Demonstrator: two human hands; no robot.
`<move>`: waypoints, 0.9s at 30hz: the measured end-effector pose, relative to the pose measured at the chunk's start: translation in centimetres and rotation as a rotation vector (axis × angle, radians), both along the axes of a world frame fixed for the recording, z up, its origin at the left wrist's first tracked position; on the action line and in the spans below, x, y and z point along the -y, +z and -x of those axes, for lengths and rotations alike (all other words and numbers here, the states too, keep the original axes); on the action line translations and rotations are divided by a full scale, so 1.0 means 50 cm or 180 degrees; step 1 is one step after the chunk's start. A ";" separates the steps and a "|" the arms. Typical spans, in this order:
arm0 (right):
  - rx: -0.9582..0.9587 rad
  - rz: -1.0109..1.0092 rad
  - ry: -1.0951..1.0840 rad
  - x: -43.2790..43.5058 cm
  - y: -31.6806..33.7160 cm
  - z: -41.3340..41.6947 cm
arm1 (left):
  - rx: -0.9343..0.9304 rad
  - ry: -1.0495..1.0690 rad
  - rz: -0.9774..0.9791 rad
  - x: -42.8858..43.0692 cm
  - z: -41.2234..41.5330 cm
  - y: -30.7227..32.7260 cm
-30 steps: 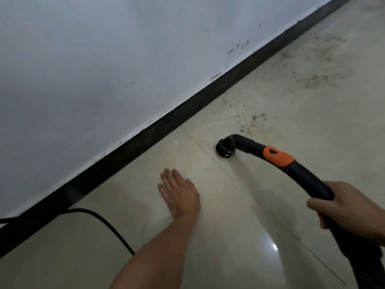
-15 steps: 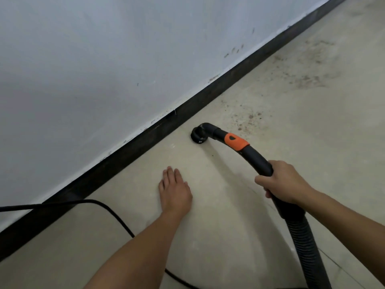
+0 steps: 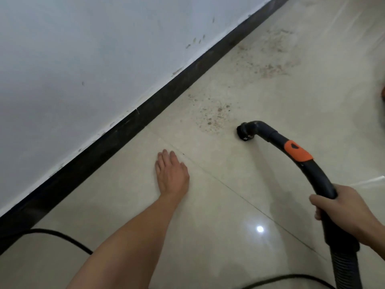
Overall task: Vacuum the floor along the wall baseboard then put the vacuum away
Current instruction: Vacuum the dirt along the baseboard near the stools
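My right hand (image 3: pixel 343 211) grips the black curved vacuum handle (image 3: pixel 320 178), which carries an orange band (image 3: pixel 296 151). The round nozzle (image 3: pixel 244 133) at its tip sits on the beige tiled floor, just right of a patch of brown crumbs (image 3: pixel 212 117). Below my fist the ribbed hose (image 3: pixel 345 268) runs off the bottom edge. My left hand (image 3: pixel 171 173) rests flat on the tile with straight fingers, between the nozzle and the dark baseboard (image 3: pixel 129 130). The vacuum's body is out of view.
A white scuffed wall (image 3: pixel 83 59) rises above the baseboard. More dirt (image 3: pixel 270 59) is scattered farther along by the wall. A black power cord (image 3: pixel 62 236) curves across the floor at the lower left, and a second stretch of cord (image 3: pixel 281 280) lies near the bottom edge.
The nozzle has pulled back from the baseboard to the right, to the near edge of the crumb patch. My left hand stayed planted on the tile; the view shifted along the wall.
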State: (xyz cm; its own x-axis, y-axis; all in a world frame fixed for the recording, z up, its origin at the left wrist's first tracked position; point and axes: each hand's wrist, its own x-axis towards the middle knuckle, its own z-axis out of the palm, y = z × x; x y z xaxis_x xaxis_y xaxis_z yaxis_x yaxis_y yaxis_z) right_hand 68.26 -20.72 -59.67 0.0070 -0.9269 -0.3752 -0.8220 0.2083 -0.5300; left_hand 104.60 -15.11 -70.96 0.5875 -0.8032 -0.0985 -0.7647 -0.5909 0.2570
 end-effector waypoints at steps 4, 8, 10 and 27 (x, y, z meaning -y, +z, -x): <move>0.0169 0.0012 0.0176 0.060 -0.009 -0.081 | 0.0132 0.0042 0.0038 -0.005 -0.006 -0.023; 0.0293 -0.0013 0.0448 0.135 -0.024 -0.183 | 0.0230 0.0027 0.0132 -0.010 -0.004 -0.029; 0.0394 0.0011 0.0531 0.173 -0.033 -0.240 | 0.0250 0.0032 0.0131 -0.010 -0.004 -0.030; 0.0272 -0.0090 0.1204 0.232 0.002 -0.405 | 0.0293 -0.0011 0.0068 -0.013 -0.008 -0.030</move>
State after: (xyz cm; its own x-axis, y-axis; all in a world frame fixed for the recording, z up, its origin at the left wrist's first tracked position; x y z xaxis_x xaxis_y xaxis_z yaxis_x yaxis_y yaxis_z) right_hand 88.53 -32.31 -59.55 0.3787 -0.8423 -0.3837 -0.7967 -0.0856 -0.5983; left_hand 104.99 -14.48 -72.46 0.5906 -0.8065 -0.0270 -0.7877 -0.5834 0.1979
